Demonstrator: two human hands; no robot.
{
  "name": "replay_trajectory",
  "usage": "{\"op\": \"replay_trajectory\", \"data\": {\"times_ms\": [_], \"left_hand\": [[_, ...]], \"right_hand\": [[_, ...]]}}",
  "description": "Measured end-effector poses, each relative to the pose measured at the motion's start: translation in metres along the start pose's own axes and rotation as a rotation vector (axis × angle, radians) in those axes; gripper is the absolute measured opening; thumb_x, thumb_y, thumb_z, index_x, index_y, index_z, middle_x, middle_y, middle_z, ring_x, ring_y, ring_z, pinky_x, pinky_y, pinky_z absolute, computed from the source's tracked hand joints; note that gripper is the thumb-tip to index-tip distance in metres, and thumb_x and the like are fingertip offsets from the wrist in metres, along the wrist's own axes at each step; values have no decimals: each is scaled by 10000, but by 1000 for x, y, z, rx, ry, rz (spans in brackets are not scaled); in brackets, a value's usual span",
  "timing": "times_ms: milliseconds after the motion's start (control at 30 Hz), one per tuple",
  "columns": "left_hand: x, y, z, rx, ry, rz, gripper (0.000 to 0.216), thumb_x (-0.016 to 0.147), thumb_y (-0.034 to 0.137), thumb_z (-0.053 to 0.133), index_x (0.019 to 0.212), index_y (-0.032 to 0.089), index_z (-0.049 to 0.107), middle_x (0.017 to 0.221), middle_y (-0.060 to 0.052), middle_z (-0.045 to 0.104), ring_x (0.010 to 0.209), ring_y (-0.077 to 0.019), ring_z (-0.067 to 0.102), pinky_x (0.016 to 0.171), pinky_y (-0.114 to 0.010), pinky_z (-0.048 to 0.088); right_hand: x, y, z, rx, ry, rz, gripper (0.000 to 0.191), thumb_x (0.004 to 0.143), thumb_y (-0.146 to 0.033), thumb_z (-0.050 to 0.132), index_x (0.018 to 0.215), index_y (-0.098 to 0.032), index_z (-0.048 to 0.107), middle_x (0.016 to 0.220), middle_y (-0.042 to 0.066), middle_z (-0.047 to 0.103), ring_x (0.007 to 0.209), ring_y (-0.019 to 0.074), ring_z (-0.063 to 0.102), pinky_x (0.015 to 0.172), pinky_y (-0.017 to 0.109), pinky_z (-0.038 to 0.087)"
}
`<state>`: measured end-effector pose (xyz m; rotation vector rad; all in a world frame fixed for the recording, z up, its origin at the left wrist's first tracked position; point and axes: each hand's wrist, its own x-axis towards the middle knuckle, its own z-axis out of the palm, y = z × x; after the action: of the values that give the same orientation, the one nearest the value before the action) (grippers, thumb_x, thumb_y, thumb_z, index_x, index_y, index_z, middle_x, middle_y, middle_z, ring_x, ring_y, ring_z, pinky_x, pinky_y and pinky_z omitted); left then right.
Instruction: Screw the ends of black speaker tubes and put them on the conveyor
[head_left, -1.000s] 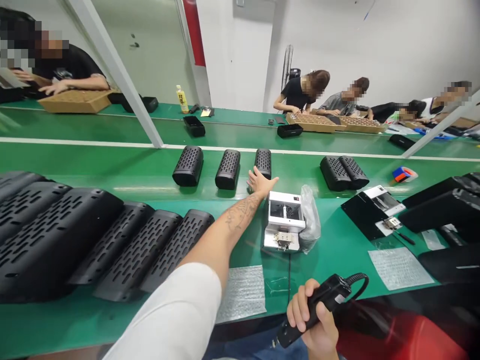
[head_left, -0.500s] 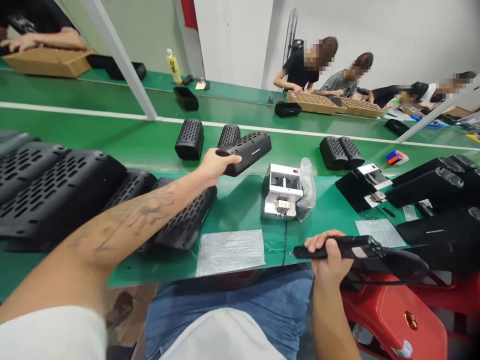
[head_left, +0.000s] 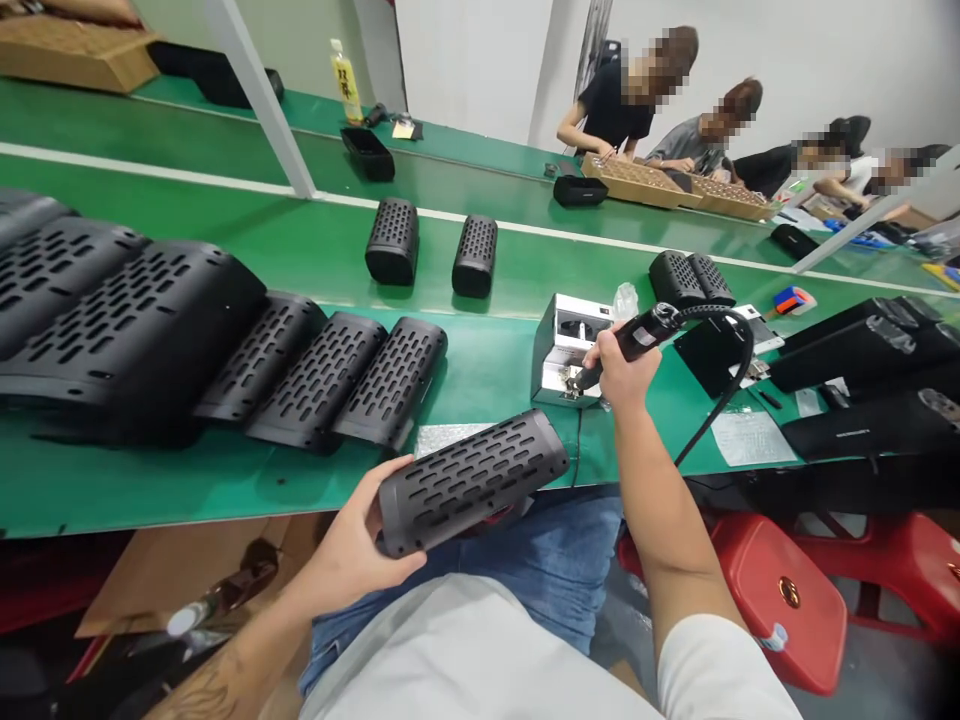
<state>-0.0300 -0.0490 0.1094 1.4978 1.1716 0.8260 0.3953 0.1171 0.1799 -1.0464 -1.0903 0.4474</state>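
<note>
My left hand grips one end of a black perforated housing, holding it tilted above the front edge of the bench, slotted face up. In my right hand is a black electric screwdriver, its cable curving down to the right. The screwdriver's tip reaches the front outlet of a silver-and-black screw feeder; whether a screw sits on the tip is too small to tell. A sheet of bubble wrap lies partly hidden behind the held housing.
Several perforated housings are lined up at left. Two more housings stand on the green belt. A second feeder and black units sit at right. Red stools are below; people work across the line.
My left hand has brought the housing from the belt back toward my body. My right hand has raised the electric screwdriver from the bench edge to the screw feeder.
</note>
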Motion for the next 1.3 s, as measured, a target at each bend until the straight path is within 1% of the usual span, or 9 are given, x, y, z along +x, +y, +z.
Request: {"op": "replay_trajectory", "data": {"times_ms": [200,333,433,567,667,833,1000,1133,1300], "left_hand": [[20,-14,7,56,-20,-31,1012,757,317,1021,1673,301,593,1535,-163,772,1286,-379,871,1112,-547,748],[30,-23,2,121,-43,44,1017,783,381,993,1696,315,551,1671,-161,689,1447,-393,796,1237,-555,678],[32,-32,1,162,-64,89,1049,803,418,983,1734,331,509,1758,-172,618,1564,-419,714,1318,-591,613],[31,-37,0,174,-77,76,1094,814,448,993,1767,341,467,1796,-188,565,1606,-445,668,1305,-616,622],[31,-37,1,161,-83,72,1109,813,440,1003,1771,330,457,1796,-184,558,1602,-441,666,1316,-607,616],[31,-36,3,139,-83,95,1071,826,447,990,1752,329,464,1796,-178,560,1589,-434,682,1332,-597,605],[32,-38,4,156,-86,106,1070,834,484,980,1760,342,462,1793,-157,565,1584,-429,683,1340,-586,596],[32,-43,5,186,-76,132,1096,827,497,981,1770,337,445,1810,-152,541,1629,-435,634,1398,-609,527],[32,-50,5,196,-76,133,1155,806,501,1006,1794,330,432,1825,-158,518,1648,-451,612,1406,-607,517]], "right_hand": [[-9,-6,-1,9,1,-33,484,894,-639,969,918,-254,678,576,-71,665,446,154,631,513,334,556],[-29,-38,-6,118,-13,-45,465,921,-612,970,989,-257,677,623,-95,647,467,129,631,532,303,578],[-57,-76,-13,286,-132,-80,345,995,-543,919,1045,-283,696,644,-99,648,437,123,601,504,298,598],[-90,-109,-15,390,-402,-97,240,1039,-514,874,1090,-312,755,633,-92,668,394,119,572,476,293,595],[-101,-109,-8,400,-491,-98,204,1040,-450,885,1101,-297,764,638,-77,693,441,133,634,517,297,626],[-105,-95,6,394,-479,-76,237,1022,-412,907,987,-258,731,612,-78,678,432,120,634,521,274,632],[-111,-91,8,352,-478,-31,287,1012,-415,905,917,-273,674,592,-89,657,421,115,612,514,268,620],[-114,-92,9,345,-526,-55,319,971,-380,918,864,-279,634,555,-102,619,386,108,570,479,253,584],[-113,-88,9,369,-577,-59,331,976,-363,917,855,-279,620,559,-103,629,377,97,566,479,238,572]]}}
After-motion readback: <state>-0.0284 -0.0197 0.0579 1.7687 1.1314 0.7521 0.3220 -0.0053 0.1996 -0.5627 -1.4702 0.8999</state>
